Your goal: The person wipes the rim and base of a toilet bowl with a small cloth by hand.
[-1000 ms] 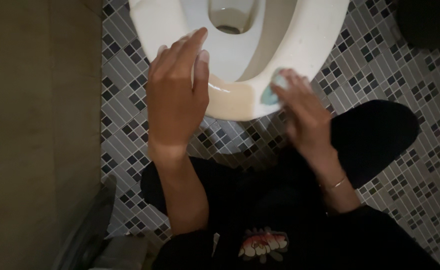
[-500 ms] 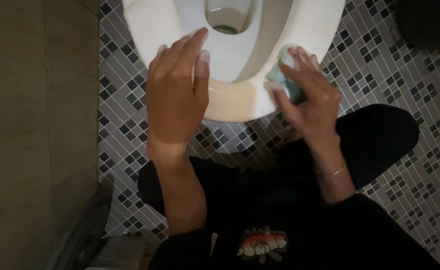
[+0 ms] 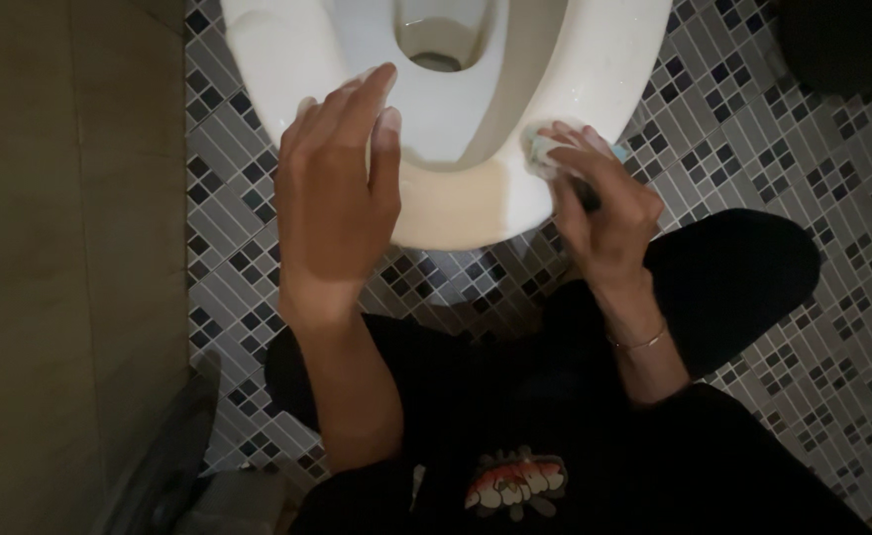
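A white toilet bowl (image 3: 614, 59) fills the top of the view, its rim facing me. My left hand (image 3: 332, 198) hovers over the front left of the rim, fingers spread and holding nothing. My right hand (image 3: 599, 213) grips a small pale blue-green sponge (image 3: 545, 149) and presses it against the front right of the rim. Most of the sponge is hidden under my fingers. A thin bracelet circles my right wrist.
Small grey, black and white mosaic tiles (image 3: 753, 149) cover the floor around the bowl. A plain beige wall (image 3: 59, 248) stands at the left. My legs in dark clothing (image 3: 733, 267) crouch in front of the bowl. A dark object (image 3: 842, 40) sits at the top right.
My right hand has slid the sponge along the front right of the rim, up and then slightly back. My left hand has stayed over the rim. The view has shifted a little.
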